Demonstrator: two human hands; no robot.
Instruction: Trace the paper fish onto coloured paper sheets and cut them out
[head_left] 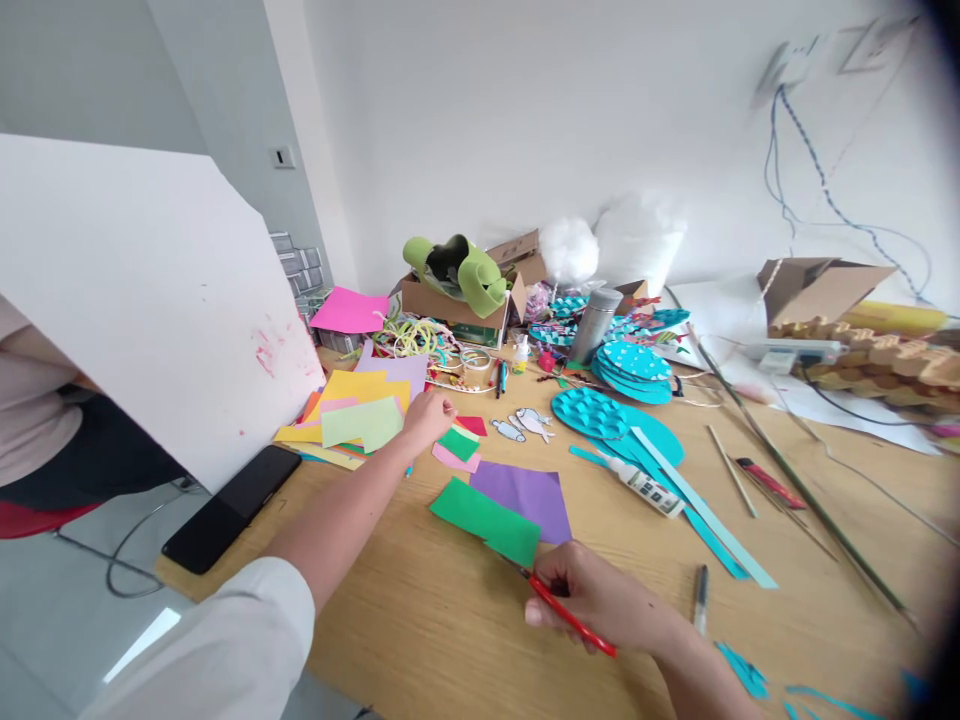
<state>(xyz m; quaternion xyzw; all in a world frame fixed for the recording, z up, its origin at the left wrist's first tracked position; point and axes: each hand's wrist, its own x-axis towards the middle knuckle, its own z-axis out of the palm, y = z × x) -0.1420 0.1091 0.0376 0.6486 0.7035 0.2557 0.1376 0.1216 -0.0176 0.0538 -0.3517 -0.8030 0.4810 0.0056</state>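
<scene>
My left hand (429, 416) reaches over the small paper pieces with its fingers curled together; whether anything is in them is hidden. Just beside it lie a small green paper piece (459, 443), a red paper scrap (472, 426) and a pink scrap (454, 458). Nearer to me, my right hand (589, 590) grips red-handled scissors (571, 618). Their tip meets the edge of a larger green paper (487, 518), which my right fingers also seem to touch. Under that green sheet, a purple paper (529, 492) lies on the table. Fish-shaped paper cutouts (531, 424) rest behind.
Stacked coloured papers (364, 420) and a black phone (231, 508) are at left, by a white board (150, 290). A glue bottle (645, 487), blue strips (705, 510), a box cutter (771, 483) and a long stick (795, 480) lie right. Another person (37, 410) sits behind the board.
</scene>
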